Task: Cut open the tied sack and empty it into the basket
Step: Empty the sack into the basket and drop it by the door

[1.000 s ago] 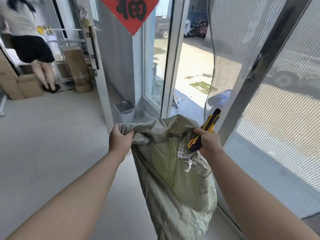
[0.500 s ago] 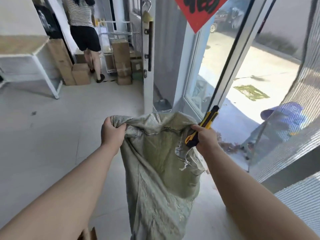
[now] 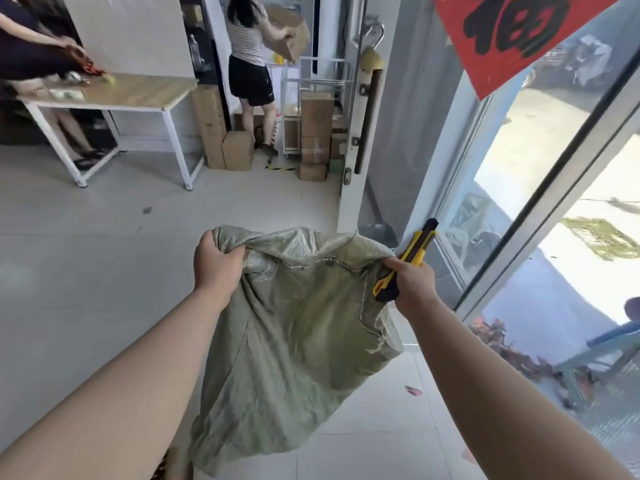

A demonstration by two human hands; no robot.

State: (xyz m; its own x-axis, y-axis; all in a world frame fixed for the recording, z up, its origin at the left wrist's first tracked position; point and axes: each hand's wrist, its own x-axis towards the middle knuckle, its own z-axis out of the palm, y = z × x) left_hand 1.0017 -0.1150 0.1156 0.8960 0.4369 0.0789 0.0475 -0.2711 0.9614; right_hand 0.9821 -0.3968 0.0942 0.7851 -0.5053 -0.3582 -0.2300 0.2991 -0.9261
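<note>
A limp grey-green woven sack (image 3: 298, 344) hangs in front of me, held up by its top edge. My left hand (image 3: 216, 263) grips the sack's left top corner. My right hand (image 3: 412, 284) pinches the right top corner and also holds a yellow and black utility knife (image 3: 408, 259), which points up and to the right. A line of white stitching runs along the sack's top and down its right side. A sliver of something woven and brown (image 3: 164, 467) shows at the bottom edge, below the sack; I cannot tell whether it is the basket.
A glass door and window (image 3: 519, 209) stand close on my right, with a red paper sign (image 3: 512, 39). A wooden-topped table (image 3: 138, 93) stands at the back left with a person behind it. Another person (image 3: 251, 64) lifts a carton near stacked cardboard boxes (image 3: 313, 133).
My view has swung left, from the glass door toward the room, bringing the table and the two people into sight. Both hands keep their grip on the sack's top corners.
</note>
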